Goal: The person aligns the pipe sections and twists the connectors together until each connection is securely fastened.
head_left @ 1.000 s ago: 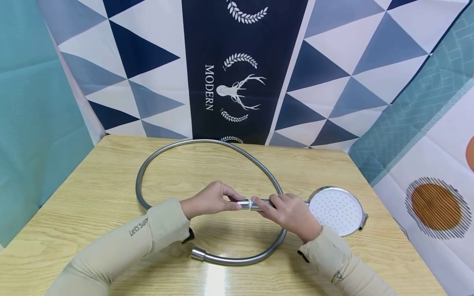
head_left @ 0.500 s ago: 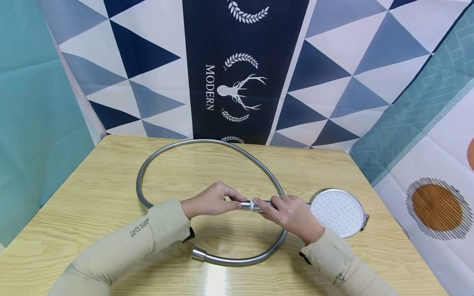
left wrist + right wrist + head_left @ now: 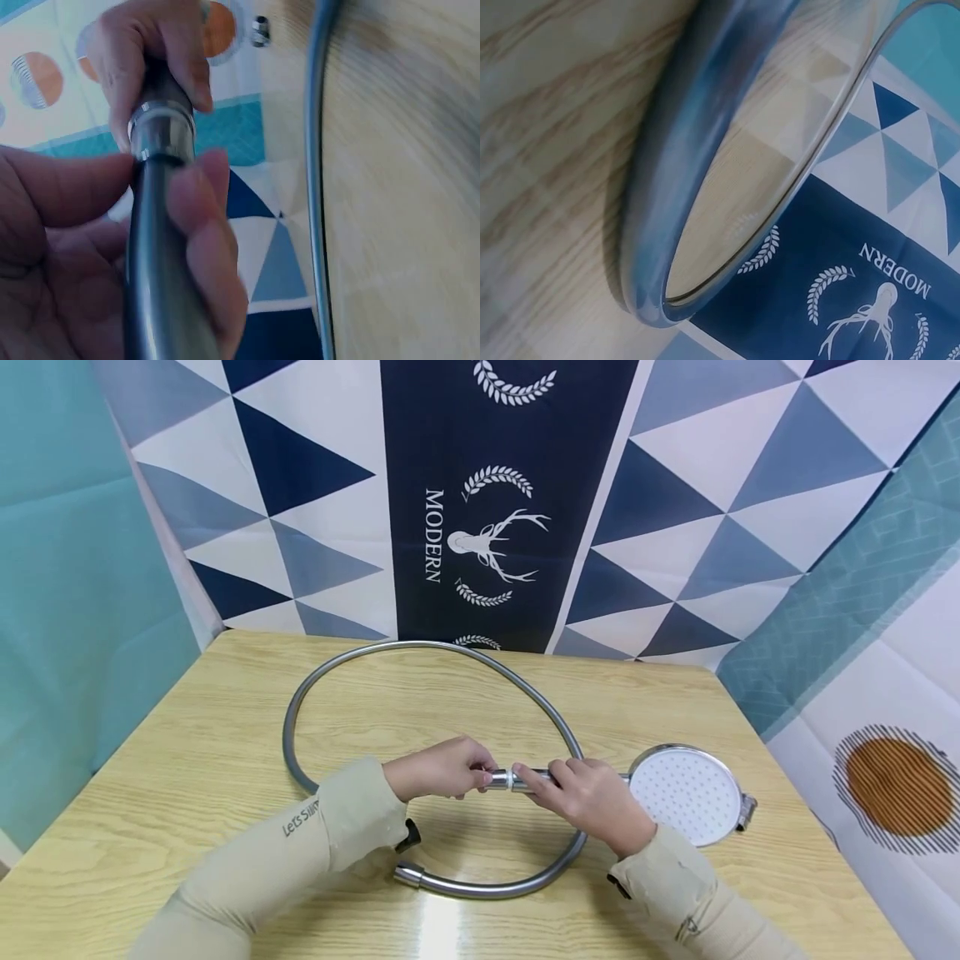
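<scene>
Shower head is over on the right side of the wooden bench, spray face up and mostly visible, though the right hand and its cuff crowd the near-left edge. That hand is closed around the handle with one finger reaching along toward the pale ring, so most of the grip is covered; you only get a sliver of chrome either side. The left hand has its thumb and fingers curled in close, pinching the metal tube end on the other side of that ring. From the head cam its fingers are mostly tucked behind the hand itself; the left wrist view shows them better, but the nearest finger is a blur. Tube and handle sit end to end, and I honestly can't tell if any thread has caught, since the joint is too small to read.

The grey hose makes a big loop on the bench, passing beneath the right hand's side and under the left sleeve, which hides a stretch of it. Its other end fitting lies near the front, well apart from the handle. The right wrist cam is basically all hose, huge and soft, with the hand itself out of frame. Both forearms get cut off at the bottom of the head view.
</scene>
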